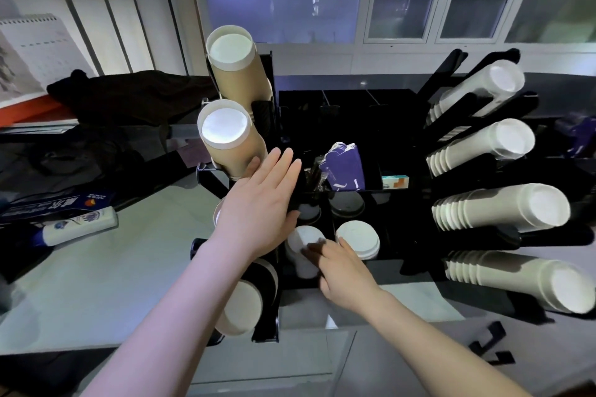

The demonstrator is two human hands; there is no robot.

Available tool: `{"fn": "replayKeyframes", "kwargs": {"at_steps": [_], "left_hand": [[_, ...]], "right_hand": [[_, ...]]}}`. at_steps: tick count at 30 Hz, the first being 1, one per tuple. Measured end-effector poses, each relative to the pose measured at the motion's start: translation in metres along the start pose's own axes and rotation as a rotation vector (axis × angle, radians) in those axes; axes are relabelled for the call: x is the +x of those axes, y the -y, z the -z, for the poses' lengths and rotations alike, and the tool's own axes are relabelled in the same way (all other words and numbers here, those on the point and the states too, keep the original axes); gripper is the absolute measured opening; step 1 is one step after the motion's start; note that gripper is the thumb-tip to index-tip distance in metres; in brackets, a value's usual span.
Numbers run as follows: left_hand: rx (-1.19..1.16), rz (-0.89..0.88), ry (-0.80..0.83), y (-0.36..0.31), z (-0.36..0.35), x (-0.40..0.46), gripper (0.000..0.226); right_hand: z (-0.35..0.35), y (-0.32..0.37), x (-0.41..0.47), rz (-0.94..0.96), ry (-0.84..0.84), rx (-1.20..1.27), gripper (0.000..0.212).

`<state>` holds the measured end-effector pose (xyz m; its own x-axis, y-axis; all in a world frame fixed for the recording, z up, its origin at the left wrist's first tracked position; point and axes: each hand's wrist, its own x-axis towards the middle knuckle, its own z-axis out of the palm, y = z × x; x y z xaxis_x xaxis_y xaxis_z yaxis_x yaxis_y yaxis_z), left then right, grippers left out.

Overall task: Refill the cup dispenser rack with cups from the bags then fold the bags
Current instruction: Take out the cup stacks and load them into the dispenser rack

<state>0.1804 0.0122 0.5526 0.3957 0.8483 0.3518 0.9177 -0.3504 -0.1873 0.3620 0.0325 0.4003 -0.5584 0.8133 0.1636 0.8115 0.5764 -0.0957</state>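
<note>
The black cup dispenser rack [351, 97] stands on the counter. Brown cup stacks [237, 74] jut from its left side, and white cup stacks [503, 209] fan out on its right. My left hand [261, 203] hovers flat with straight fingers beside the lower brown stack [232, 142], its fingertips close to that stack. My right hand [342, 267] reaches into a front slot, its fingers on a white stack of lids or cups [301, 251]. A second white lid stack [359, 240] sits in the slot to the right.
Purple sleeves [346, 167] and a small box [395, 182] fill middle compartments. A printed plastic bag [58, 206] and a white wrapped pack [80, 224] lie on the counter at left. Dark cloth [135, 97] lies behind. A calendar [35, 48] leans at far left.
</note>
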Motion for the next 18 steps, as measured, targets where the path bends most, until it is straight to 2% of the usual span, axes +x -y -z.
{"fn": "replayKeyframes", "kwargs": {"at_steps": [3, 5, 7, 8, 10, 11, 16, 18], "left_hand": [[0.041, -0.012, -0.016, -0.004, 0.007, -0.007, 0.073], [0.021, -0.025, -0.037, -0.011, 0.010, -0.013, 0.069], [0.006, -0.055, -0.057, -0.018, 0.008, -0.018, 0.069], [0.007, -0.066, -0.074, -0.022, 0.007, -0.019, 0.069], [0.016, -0.074, -0.066, -0.029, 0.009, -0.021, 0.069], [0.020, -0.077, -0.035, -0.032, 0.009, -0.021, 0.069], [-0.011, -0.142, 0.000, -0.044, -0.006, -0.018, 0.071], [-0.063, -0.141, -0.005, -0.053, -0.008, -0.017, 0.069]], "right_hand": [[0.010, -0.010, -0.012, -0.042, -0.210, 0.155, 0.049], [0.013, -0.022, -0.021, -0.144, -0.345, 0.139, 0.042], [0.016, -0.034, -0.029, -0.316, -0.279, 0.069, 0.038], [0.015, -0.038, -0.033, -0.387, -0.176, 0.043, 0.042], [0.011, -0.045, -0.040, -0.431, -0.044, 0.043, 0.053], [0.010, -0.045, -0.042, -0.420, -0.035, 0.060, 0.055], [0.016, -0.049, -0.052, -0.442, -0.288, 0.247, 0.046], [0.015, -0.057, -0.065, -0.500, -0.328, 0.315, 0.046]]}}
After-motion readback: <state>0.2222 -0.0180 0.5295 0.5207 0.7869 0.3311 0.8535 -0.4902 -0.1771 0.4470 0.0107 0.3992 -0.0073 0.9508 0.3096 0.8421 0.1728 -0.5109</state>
